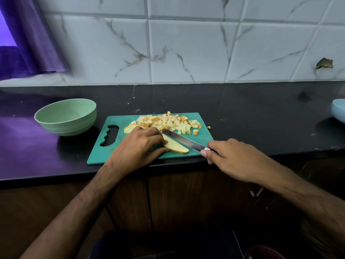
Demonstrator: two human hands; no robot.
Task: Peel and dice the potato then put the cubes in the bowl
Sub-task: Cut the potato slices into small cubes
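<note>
A green cutting board (112, 152) lies on the black counter. A pile of potato cubes (168, 123) sits at its far side. A potato slice (177, 146) lies flat near the front edge, and my left hand (139, 146) holds it down, thumb and fingers curled around its left end. More slices (128, 128) show beyond my fingers. My right hand (233, 157) grips the handle of a knife (182, 140), whose blade lies along the slice's far side. The pale green bowl (65, 116) stands empty left of the board.
A light blue bowl (338, 110) sits at the counter's right edge. One stray cube (208, 127) lies just off the board's right side. A tiled wall rises behind the counter, and a purple curtain (28, 43) hangs at far left.
</note>
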